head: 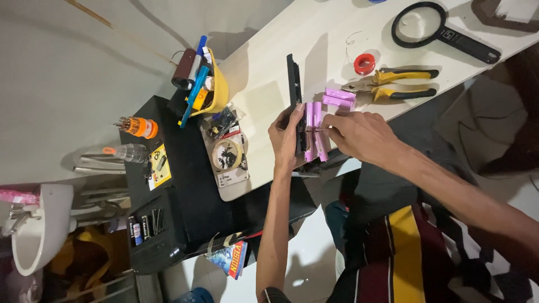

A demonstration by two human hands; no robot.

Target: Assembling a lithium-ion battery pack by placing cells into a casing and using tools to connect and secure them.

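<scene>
Left hand (287, 137): its grip is clamped on the side of a pack of pink cylindrical cells (314, 130), thumb on top, pinning the pack at the near edge of the counter (264, 73) so it does not shift.
Right hand (359, 132): fingertips drawn together at the middle of the pack, apparently pinching a thin strip or wire across the cells; the view is too small to say which.
Pack position: it lies flat just beside a black upright plate (293, 84), which seems to serve as a stop or straight edge for lining the cells up.
Spare cells: two more pink cells (339, 98) lie just behind the pack, near the right hand, probably kept within easy reach.
Tools: yellow-handled pliers (393, 84) and a small red spool (364, 63) rest beyond the spare cells; a black magnifying glass (443, 31) sits well apart at the far end.
Side clutter: a roll of tape (227, 154) on a card, and a yellow cup of pens (205, 78), crowd the left end.
Surface: a pale, smooth counter, with a black box (179, 185) beside it carrying an orange screwdriver bit set (137, 127).
Room: a plain grey wall behind, a white basin (39, 224) at lower left, and a pale tiled floor below.
</scene>
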